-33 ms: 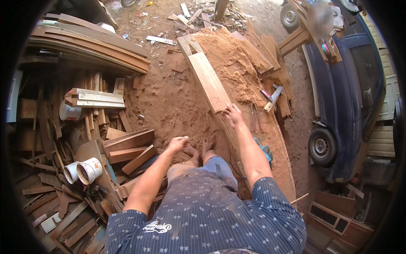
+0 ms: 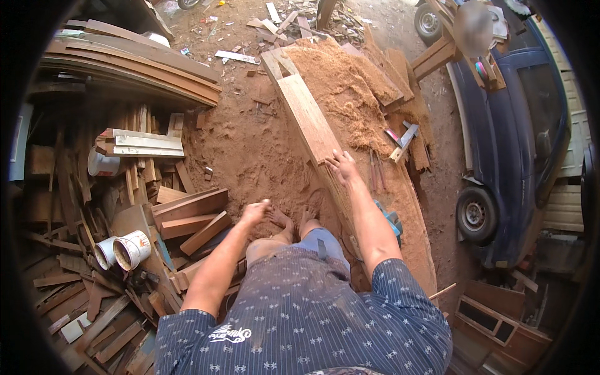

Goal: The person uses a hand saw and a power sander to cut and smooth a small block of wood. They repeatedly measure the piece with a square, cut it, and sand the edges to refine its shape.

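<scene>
Wood (image 2: pixel 192 207) is piled left of the curled-in fingers of the left hand (image 2: pixel 254 214). Ahead of them, to the right, a board (image 2: pixel 306 115) is laid on a big slab (image 2: pixel 414 237), likely to be kept steady, its near end touched by the spread fingers of the right hand (image 2: pixel 342 169).

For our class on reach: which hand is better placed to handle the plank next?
Probably the right hand: it is at the near end of the plank, while the left hand is farther left, apart from it.
</scene>
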Demonstrator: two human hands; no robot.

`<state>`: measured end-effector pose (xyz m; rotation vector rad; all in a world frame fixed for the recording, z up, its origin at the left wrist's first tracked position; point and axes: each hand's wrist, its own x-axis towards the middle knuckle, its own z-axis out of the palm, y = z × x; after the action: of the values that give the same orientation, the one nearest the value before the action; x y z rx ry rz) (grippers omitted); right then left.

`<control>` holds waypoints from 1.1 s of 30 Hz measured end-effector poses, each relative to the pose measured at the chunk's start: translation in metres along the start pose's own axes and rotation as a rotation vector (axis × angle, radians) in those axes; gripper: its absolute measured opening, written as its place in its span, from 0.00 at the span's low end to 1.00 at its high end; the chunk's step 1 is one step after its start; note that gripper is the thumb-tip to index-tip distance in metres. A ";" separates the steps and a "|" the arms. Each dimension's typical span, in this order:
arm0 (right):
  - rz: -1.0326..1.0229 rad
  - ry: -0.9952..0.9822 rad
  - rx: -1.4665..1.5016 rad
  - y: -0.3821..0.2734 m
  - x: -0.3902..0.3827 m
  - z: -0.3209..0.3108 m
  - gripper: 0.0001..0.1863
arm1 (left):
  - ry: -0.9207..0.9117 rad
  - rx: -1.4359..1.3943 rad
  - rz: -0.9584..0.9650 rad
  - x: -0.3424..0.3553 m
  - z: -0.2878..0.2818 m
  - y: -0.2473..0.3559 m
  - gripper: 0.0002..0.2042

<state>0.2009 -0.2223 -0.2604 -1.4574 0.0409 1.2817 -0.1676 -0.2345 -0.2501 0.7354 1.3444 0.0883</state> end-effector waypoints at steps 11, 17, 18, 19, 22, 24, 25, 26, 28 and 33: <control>-0.431 0.290 -1.403 -0.021 -0.205 -0.214 0.37 | 0.529 0.320 -0.282 -0.063 -0.114 -0.177 0.14; -0.227 0.020 -1.050 -0.006 -0.198 -0.308 0.34 | 0.587 0.454 0.077 -0.033 -0.103 -0.195 0.20; -0.310 0.038 -1.164 0.020 -0.175 -0.350 0.31 | 0.515 0.469 0.033 -0.024 -0.081 -0.166 0.19; -0.268 0.039 -1.147 0.021 -0.178 -0.350 0.30 | 0.459 0.480 -0.012 -0.024 -0.049 -0.119 0.19; -0.300 -0.009 -1.073 0.009 -0.180 -0.328 0.27 | 0.424 0.334 0.211 -0.004 -0.022 -0.084 0.20; -0.414 -0.019 -1.020 0.004 -0.181 -0.302 0.27 | 0.398 0.268 0.359 0.010 -0.007 -0.071 0.22; -0.431 -0.018 -1.000 -0.009 -0.191 -0.278 0.26 | 0.401 0.348 0.333 0.014 -0.001 -0.068 0.23; -0.393 -0.017 -0.988 -0.018 -0.196 -0.262 0.25 | 0.398 0.432 0.308 0.018 0.006 -0.063 0.24; -0.312 -0.016 -0.970 -0.028 -0.198 -0.234 0.23 | 0.398 0.757 0.195 0.020 0.032 -0.058 0.26; -0.276 -0.016 -0.674 -0.028 -0.168 -0.159 0.20 | -0.380 0.882 0.212 -0.023 0.136 0.009 0.29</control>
<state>0.2550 -0.4262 -0.1611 -1.9332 -0.6369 1.1226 -0.0474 -0.2965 -0.2200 1.5460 0.8993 -0.4859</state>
